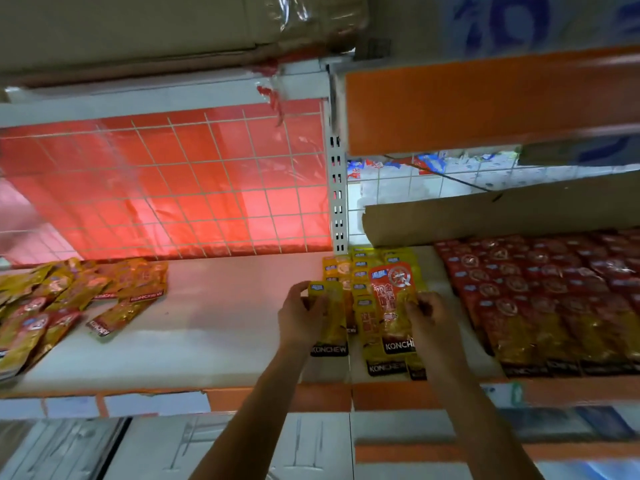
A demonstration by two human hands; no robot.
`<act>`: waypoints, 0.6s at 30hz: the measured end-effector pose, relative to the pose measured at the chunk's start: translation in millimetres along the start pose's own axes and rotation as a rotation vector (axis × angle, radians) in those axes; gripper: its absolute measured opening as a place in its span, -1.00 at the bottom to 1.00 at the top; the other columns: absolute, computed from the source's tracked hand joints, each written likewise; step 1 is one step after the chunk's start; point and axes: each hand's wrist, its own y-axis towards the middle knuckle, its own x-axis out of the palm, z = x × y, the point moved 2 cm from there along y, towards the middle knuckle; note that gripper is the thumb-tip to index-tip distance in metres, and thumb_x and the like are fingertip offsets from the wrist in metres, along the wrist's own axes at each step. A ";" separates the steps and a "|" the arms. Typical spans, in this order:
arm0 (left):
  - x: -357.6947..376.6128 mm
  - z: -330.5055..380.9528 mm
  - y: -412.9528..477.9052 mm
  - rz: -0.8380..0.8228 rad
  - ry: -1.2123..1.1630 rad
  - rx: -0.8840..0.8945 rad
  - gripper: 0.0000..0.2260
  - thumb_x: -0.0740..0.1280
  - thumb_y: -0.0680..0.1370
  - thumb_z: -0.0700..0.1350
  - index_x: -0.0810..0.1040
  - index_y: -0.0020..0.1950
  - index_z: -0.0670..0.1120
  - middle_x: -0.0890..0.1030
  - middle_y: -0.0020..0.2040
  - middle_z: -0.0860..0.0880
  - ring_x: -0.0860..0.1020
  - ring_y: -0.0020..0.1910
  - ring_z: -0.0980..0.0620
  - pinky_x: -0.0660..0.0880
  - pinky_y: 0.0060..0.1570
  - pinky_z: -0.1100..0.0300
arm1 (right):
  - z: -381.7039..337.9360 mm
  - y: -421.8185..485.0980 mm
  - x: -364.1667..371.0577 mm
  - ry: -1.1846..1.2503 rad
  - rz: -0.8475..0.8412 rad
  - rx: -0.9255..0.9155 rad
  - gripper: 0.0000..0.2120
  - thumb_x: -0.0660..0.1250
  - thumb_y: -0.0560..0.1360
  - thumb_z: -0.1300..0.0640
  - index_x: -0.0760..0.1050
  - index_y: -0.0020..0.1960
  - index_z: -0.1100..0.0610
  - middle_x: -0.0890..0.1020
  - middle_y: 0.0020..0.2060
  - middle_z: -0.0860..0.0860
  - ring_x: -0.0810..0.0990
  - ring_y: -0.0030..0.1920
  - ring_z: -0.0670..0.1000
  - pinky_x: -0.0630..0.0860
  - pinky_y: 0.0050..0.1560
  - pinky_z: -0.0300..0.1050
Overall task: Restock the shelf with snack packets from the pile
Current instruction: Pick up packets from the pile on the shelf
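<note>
Two snack packets are being set into the yellow rows [360, 271], which run from the back of the shelf [225, 323] to its front edge, just right of the upright post [337, 195]. A yellow packet [330, 320] is gripped along its left side by the left hand [299, 315], with the fingers curled over its edge. It lies at the left of the rows, its black "KONCHEW" band toward the front edge. An orange-faced packet [393, 303] is pinched at its right side by the right hand [431, 315] and lies slightly tilted on top of the yellow ones.

The step in hand is judged to be placing and squaring. It would be done well if each packet were laid flat and overlapped in the manner of the red rows [554, 299] toward the right end, with the brand bands lined up along the front edge. The tilt of the orange-faced packet should be taken out before it is let go. Whether that packet belongs on the yellow rows or with the red ones cannot be settled from here, so its print should be checked first. The film looks glossy and is likely to slide, so a light press is advised before release.

The pile [69, 299] lies well apart at the left end of the shelf, and much of the task is judged to remain.
</note>
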 end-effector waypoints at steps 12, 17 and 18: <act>29.3 3.4 -6.6 0.071 0.392 0.067 -0.64 0.29 0.56 0.08 0.53 0.25 -0.10 0.52 0.09 -0.16 0.48 0.10 -0.13 0.44 0.07 0.03 | 12.2 -8.4 -49.2 0.028 0.113 -0.030 -0.87 0.22 0.58 0.10 0.48 0.05 0.13 0.40 -0.39 -0.10 0.33 -0.46 -0.17 0.24 -0.43 -0.27; 27.3 11.1 -13.2 0.097 0.401 0.106 -0.54 0.28 0.56 0.09 0.40 0.38 -0.13 0.42 0.23 -0.18 0.36 0.23 -0.16 0.38 0.18 -0.03 | 13.5 -9.9 -59.6 -0.024 0.169 -0.043 -0.80 0.24 0.56 0.21 0.40 -0.24 0.07 0.36 -0.48 -0.08 0.32 -0.56 -0.19 0.22 -0.49 -0.34; 28.2 14.3 -16.2 0.112 0.399 0.162 -0.56 0.29 0.56 0.06 0.41 0.37 -0.12 0.42 0.23 -0.17 0.36 0.22 -0.16 0.35 0.18 -0.01 | 14.4 -9.9 -62.9 -0.024 0.186 -0.046 -0.76 0.22 0.57 0.22 0.37 -0.27 0.07 0.35 -0.48 -0.07 0.32 -0.57 -0.19 0.23 -0.49 -0.31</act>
